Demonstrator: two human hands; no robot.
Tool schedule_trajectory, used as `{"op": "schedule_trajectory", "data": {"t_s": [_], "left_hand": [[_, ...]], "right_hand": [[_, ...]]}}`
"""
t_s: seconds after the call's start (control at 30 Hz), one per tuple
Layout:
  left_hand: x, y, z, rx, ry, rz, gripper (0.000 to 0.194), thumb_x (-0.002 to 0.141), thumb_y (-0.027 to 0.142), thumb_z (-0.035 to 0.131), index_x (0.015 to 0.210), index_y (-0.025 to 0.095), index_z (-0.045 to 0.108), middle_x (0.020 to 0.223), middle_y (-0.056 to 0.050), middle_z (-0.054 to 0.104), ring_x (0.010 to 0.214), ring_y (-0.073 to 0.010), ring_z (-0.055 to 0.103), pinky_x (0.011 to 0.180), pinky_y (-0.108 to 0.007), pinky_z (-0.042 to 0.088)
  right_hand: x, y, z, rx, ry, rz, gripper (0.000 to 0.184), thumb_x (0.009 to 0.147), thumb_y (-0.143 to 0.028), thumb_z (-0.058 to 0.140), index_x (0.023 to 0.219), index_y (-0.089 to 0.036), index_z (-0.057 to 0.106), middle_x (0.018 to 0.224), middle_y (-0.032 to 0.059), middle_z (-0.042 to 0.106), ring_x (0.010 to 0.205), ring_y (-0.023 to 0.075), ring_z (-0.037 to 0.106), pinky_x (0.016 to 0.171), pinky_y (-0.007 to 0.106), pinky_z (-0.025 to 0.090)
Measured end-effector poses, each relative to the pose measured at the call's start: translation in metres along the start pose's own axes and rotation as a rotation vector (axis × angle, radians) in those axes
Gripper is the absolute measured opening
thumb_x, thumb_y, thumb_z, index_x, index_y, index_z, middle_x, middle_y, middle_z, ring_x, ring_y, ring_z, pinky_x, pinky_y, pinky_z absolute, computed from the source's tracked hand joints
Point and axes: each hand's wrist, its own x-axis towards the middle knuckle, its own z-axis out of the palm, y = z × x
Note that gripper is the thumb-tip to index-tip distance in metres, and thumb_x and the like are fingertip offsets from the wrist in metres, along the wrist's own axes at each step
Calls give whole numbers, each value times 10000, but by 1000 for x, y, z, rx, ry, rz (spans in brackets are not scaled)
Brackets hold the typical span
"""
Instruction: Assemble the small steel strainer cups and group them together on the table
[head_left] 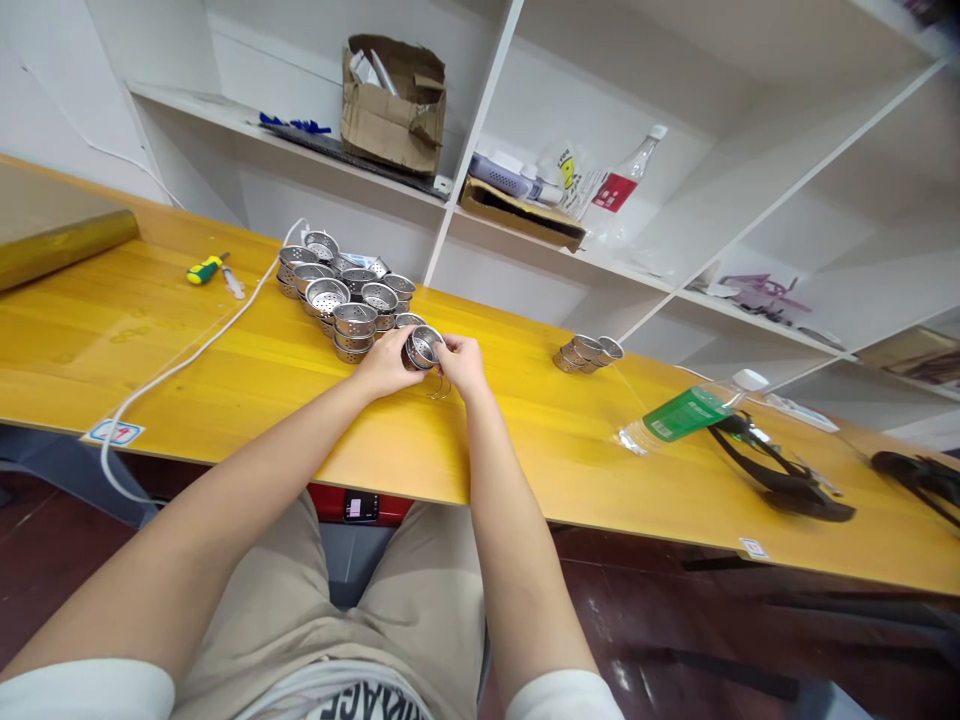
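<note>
My left hand (388,364) is wrapped around the left side of a small perforated metal cup (423,346), tilted so its open mouth faces me. From the right, my right hand (463,364) pinches the same cup at its rim. Thin curved wire (441,390) hangs below the cup, between the hands. Just behind the left hand stands a crowded group of similar perforated cups (355,320), several of them stacked. Further right on the table, a few more metal cups (577,353) stand close together.
The yellow table (510,400) carries a white cable (217,340), a screwdriver (204,269) and a roll (67,248) on the left. To the right lie a green-labelled bottle (686,410) and a black strap (772,480). White shelves (480,90) rise behind, holding a cardboard box (394,125).
</note>
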Motion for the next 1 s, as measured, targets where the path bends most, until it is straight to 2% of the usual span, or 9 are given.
{"op": "schedule_trajectory", "data": {"t_s": [0.17, 0.3, 0.47, 0.67, 0.8, 0.9, 1.0], "left_hand": [[1, -1, -1, -20, -7, -39, 745, 690, 359, 829, 1372, 222, 563, 1336, -84, 698, 1213, -307, 675, 1072, -419, 525], [1, 1, 0, -37, -6, -25, 753, 675, 333, 828, 1371, 221, 564, 1337, -80, 700, 1203, -300, 684, 1062, -405, 530], [0, 2, 2, -77, -24, -26, 750, 682, 335, 826, 1369, 213, 552, 1328, -82, 701, 1191, -286, 688, 1041, -393, 538], [1, 3, 6, -134, -50, -8, 781, 720, 401, 828, 1409, 220, 506, 1417, -92, 642, 1287, -283, 632, 1115, -407, 493], [0, -3, 12, -152, -82, 19, 833, 790, 442, 773, 1500, 197, 412, 1524, -128, 536, 1365, -278, 568, 1163, -405, 461], [1, -12, 15, -52, -88, -3, 687, 903, 451, 640, 1495, 181, 423, 1532, -151, 504, 1405, -290, 522, 1209, -447, 409], [4, -20, 17, 54, -95, 0, 584, 938, 386, 572, 1466, 167, 456, 1522, -158, 495, 1441, -298, 474, 1238, -458, 371]], "right_hand": [[1, 2, 1, 70, -2, 46, 241, 854, -239, 580, 946, -159, 788, 771, -5, 712, 632, 124, 648, 588, 219, 575], [0, -1, -1, 197, -31, 90, 256, 857, -193, 587, 1022, -166, 781, 945, 17, 756, 730, 141, 698, 599, 232, 610], [-3, -5, -5, 253, -72, 151, 260, 848, -154, 611, 1060, -169, 762, 961, 22, 764, 740, 137, 708, 628, 252, 631], [2, 0, -6, 267, -22, 154, 295, 833, -148, 589, 1064, -149, 773, 942, 37, 780, 751, 153, 718, 639, 257, 623], [16, 19, -19, 145, 134, 163, 336, 850, -171, 571, 1114, -149, 777, 953, 55, 791, 729, 156, 730, 643, 261, 619], [27, 41, -34, 32, 302, 262, 385, 849, -163, 582, 1184, -143, 771, 941, 75, 794, 700, 163, 745, 663, 257, 616], [35, 62, -46, -20, 406, 366, 411, 831, -132, 602, 1206, -138, 770, 900, 86, 791, 621, 167, 739, 649, 257, 611]]}}
